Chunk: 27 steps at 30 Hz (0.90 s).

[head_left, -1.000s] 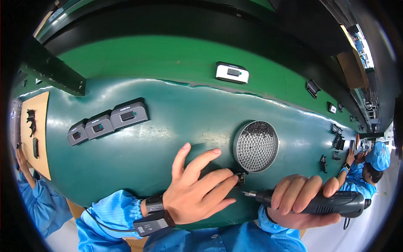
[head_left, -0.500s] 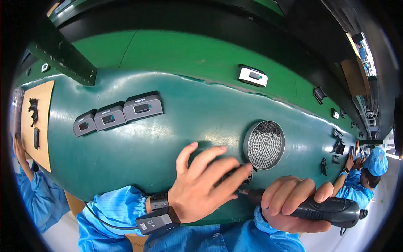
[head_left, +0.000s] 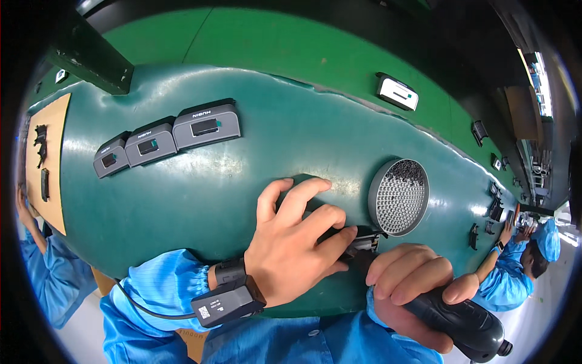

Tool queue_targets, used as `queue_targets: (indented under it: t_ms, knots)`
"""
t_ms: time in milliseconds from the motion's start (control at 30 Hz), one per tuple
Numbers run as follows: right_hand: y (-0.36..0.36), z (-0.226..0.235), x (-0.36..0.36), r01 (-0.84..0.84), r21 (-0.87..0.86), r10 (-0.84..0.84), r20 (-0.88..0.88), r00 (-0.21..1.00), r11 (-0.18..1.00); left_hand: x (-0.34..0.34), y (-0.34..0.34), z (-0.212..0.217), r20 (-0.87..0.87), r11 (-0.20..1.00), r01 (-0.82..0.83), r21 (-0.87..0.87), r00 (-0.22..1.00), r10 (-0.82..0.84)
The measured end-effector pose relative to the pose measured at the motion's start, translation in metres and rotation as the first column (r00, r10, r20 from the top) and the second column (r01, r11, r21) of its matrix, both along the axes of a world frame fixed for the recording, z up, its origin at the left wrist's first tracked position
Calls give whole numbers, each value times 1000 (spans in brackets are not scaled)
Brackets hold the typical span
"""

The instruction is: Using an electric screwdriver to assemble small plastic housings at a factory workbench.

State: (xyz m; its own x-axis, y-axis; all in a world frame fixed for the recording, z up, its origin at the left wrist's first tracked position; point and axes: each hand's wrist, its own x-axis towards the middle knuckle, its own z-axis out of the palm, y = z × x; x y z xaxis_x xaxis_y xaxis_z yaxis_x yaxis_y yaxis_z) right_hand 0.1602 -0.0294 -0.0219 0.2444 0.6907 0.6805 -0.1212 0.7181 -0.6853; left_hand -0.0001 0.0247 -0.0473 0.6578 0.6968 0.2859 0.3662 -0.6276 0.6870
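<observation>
My right hand [head_left: 415, 285] wraps round a black electric screwdriver [head_left: 464, 321], which slants down to the right from its tip. The tip meets a small black plastic part [head_left: 365, 240] on the table, though the exact contact point is hidden. My left hand [head_left: 297, 252] bends over this part, thumb and fingers pressing it down from the left and covering most of it. Just beyond the right hand lies a round grey dish [head_left: 399, 200] with a perforated plate and small black screws heaped at its far side.
Three grey housings [head_left: 206, 125] with dark windows stand in a row at left on the green table [head_left: 200, 206]. Behind runs a green belt [head_left: 285, 48] carrying a white-faced housing [head_left: 397, 93]. A tan board [head_left: 51, 142] lies far left. At right sits a co-worker [head_left: 515, 264].
The screwdriver's tip has come onto the black part and its rear end has dropped. My left fingers have bent closer over the part. The view has shifted, and the belt's housing moved right.
</observation>
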Motion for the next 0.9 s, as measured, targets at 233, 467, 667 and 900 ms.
queue_targets:
  t_ms: [233,467,667,900]
  knots:
    - [-2,-19,-10,8,-42,-9,-4,1000,999,-7,-2,-15,8,1000,8,-9,1000,-8]
    - [1,-16,-13,-11,-24,12,44,999,1000,-7,-5,-11,27,1000,-4,25,1000,3]
    - [2,4,10,-205,82,199,76,977,975,6,-7,19,28,996,-17,85,1000,14]
    - [-15,60,66,-83,-36,76,-170,982,996,28,-7,51,-80,996,36,85,996,-30]
